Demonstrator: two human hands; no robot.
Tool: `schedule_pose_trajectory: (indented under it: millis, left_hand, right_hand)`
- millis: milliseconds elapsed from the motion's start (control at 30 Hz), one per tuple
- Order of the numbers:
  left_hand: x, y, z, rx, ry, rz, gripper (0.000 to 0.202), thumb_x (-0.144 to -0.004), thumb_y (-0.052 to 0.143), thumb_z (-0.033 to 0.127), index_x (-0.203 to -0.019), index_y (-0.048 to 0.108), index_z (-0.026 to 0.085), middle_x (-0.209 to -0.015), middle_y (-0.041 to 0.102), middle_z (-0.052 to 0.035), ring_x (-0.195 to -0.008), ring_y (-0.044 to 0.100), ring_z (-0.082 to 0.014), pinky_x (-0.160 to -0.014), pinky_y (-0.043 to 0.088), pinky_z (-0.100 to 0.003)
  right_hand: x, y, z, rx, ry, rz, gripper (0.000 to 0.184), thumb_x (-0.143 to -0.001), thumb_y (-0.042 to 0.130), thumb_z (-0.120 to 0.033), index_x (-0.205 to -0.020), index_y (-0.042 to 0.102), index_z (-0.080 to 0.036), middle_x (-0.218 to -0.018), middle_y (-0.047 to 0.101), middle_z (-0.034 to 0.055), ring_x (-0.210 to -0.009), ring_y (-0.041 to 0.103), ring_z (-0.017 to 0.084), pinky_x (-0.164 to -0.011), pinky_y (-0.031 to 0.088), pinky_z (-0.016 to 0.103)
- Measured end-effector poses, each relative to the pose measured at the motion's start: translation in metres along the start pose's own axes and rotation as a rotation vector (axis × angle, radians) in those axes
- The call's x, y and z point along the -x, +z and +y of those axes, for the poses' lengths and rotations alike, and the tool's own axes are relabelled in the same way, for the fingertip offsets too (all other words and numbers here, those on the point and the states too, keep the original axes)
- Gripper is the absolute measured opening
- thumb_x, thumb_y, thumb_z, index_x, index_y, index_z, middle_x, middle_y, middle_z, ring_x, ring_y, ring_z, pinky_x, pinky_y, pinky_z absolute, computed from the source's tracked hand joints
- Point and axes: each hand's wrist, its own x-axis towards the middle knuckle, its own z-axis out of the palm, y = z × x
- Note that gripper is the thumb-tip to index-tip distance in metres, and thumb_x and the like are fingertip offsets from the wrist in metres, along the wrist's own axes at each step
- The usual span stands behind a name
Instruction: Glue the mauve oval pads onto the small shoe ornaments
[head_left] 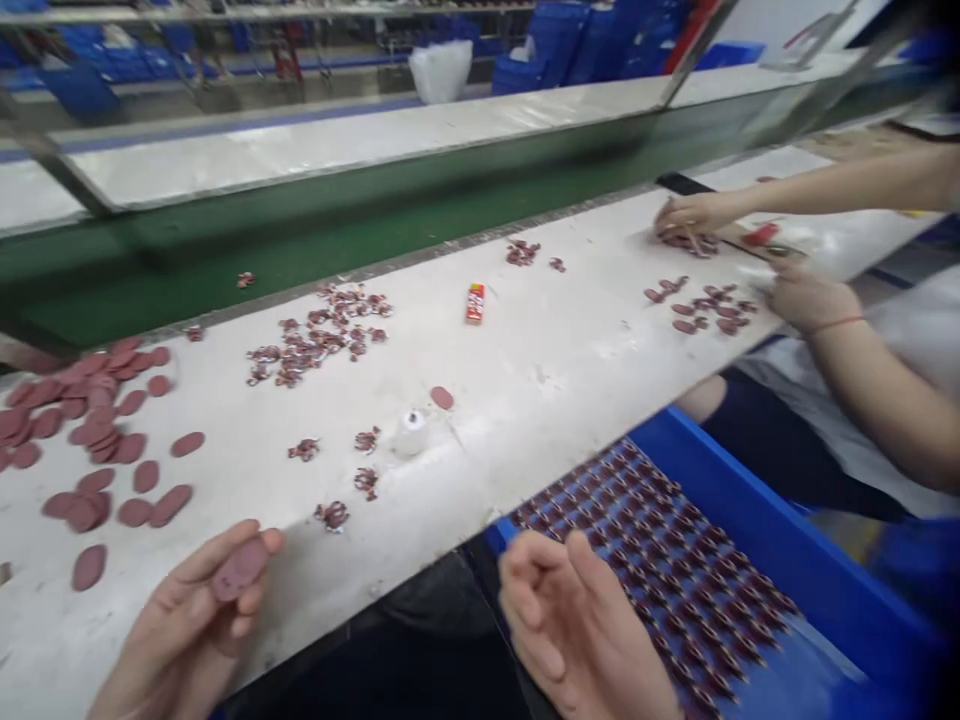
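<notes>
While turned palm-up, the left hand (176, 630) cradles a maroon disc (240, 570).

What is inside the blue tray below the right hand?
The blue tray holds many small dark-red pieces in tidy rows. The part beneath the right hand is covered, so the pieces there cannot be seen.
</notes>
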Motion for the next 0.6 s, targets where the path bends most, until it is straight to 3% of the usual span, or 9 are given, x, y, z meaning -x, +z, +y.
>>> schedule_pose_trajectory:
  millis: [67, 100, 200, 300, 367, 433, 500, 600]
  left_hand:
    - [0.008, 0.009, -0.002, 0.056, -0.058, 0.021, 0.057, -0.041, 0.108, 0.043, -0.091, 0.087, 0.024, -0.096, 0.084, -0.008, -0.062, 0.062, -0.0102, -0.051, 0.054, -0.013]
    - [0.01, 0.012, -0.004, 0.075, -0.08, 0.004, 0.056, -0.042, 0.108, 0.042, -0.091, 0.087, 0.023, -0.095, 0.084, -0.009, -0.063, 0.064, -0.0114, -0.052, 0.054, -0.014]
    - [0.011, 0.013, -0.008, 0.143, -0.129, -0.083, 0.052, -0.048, 0.108, 0.038, -0.092, 0.087, 0.022, -0.096, 0.084, -0.01, -0.066, 0.068, -0.0129, -0.054, 0.055, -0.015]
    - [0.006, 0.007, -0.013, 0.227, -0.167, -0.175, 0.048, -0.054, 0.106, 0.036, -0.096, 0.087, 0.022, -0.098, 0.084, -0.0098, -0.069, 0.071, -0.0124, -0.055, 0.054, -0.013]
    - [0.001, 0.004, -0.017, 0.284, -0.189, -0.256, 0.043, -0.061, 0.104, 0.035, -0.098, 0.087, 0.021, -0.099, 0.084, -0.0094, -0.071, 0.072, -0.012, -0.057, 0.056, -0.013]
    - [-0.004, 0.004, -0.022, 0.339, -0.206, -0.345, 0.039, -0.07, 0.1, 0.033, -0.103, 0.086, 0.02, -0.102, 0.084, -0.0099, -0.075, 0.074, -0.0118, -0.06, 0.057, -0.012]
    - [-0.009, 0.005, -0.027, 0.392, -0.22, -0.421, 0.035, -0.076, 0.096, 0.031, -0.107, 0.085, 0.02, -0.105, 0.084, -0.0104, -0.079, 0.076, -0.0118, -0.063, 0.058, -0.011]
    - [-0.014, 0.008, -0.031, 0.442, -0.241, -0.48, 0.031, -0.082, 0.091, 0.029, -0.111, 0.084, 0.018, -0.109, 0.084, -0.0101, -0.083, 0.078, -0.0115, -0.07, 0.06, -0.011]
  right_hand:
    - [-0.033, 0.038, 0.011, -0.398, 0.21, -0.252, 0.052, -0.093, 0.077, -0.056, -0.108, 0.074, -0.006, -0.07, 0.062, -0.0025, -0.045, 0.048, 0.002, -0.031, 0.033, 0.008]
    - [-0.049, 0.052, 0.014, -0.513, 0.278, -0.313, 0.059, -0.093, 0.079, -0.054, -0.117, 0.07, -0.001, -0.073, 0.063, -0.002, -0.048, 0.051, 0.001, -0.032, 0.033, 0.006]
    - [-0.09, 0.077, 0.02, -0.59, 0.317, -0.321, 0.069, -0.095, 0.076, -0.053, -0.134, 0.058, 0.0, -0.082, 0.065, -0.0037, -0.056, 0.057, -0.001, -0.038, 0.037, -0.001]
    - [-0.11, 0.091, 0.019, -0.615, 0.288, -0.281, 0.05, -0.095, 0.08, -0.044, -0.122, 0.062, -0.006, -0.074, 0.059, -0.0091, -0.052, 0.055, -0.003, -0.042, 0.039, -0.003]
    - [-0.11, 0.098, 0.02, -0.572, 0.29, -0.249, 0.036, -0.095, 0.08, -0.039, -0.106, 0.067, -0.007, -0.068, 0.056, -0.0092, -0.046, 0.052, -0.001, -0.038, 0.039, 0.001]
    - [-0.101, 0.101, 0.023, -0.458, 0.234, -0.198, 0.036, -0.094, 0.08, -0.042, -0.097, 0.071, -0.008, -0.062, 0.056, -0.0074, -0.04, 0.049, 0.0, -0.035, 0.04, 0.007]
    - [-0.089, 0.101, 0.028, -0.222, 0.077, -0.145, 0.042, -0.091, 0.081, -0.052, -0.095, 0.076, -0.011, -0.058, 0.06, -0.0044, -0.036, 0.052, 0.004, -0.033, 0.044, 0.011]
    - [-0.074, 0.096, 0.035, 0.191, -0.21, -0.142, 0.039, -0.087, 0.082, -0.057, -0.097, 0.083, -0.02, -0.057, 0.062, 0.0004, -0.047, 0.068, 0.019, -0.037, 0.055, 0.024]
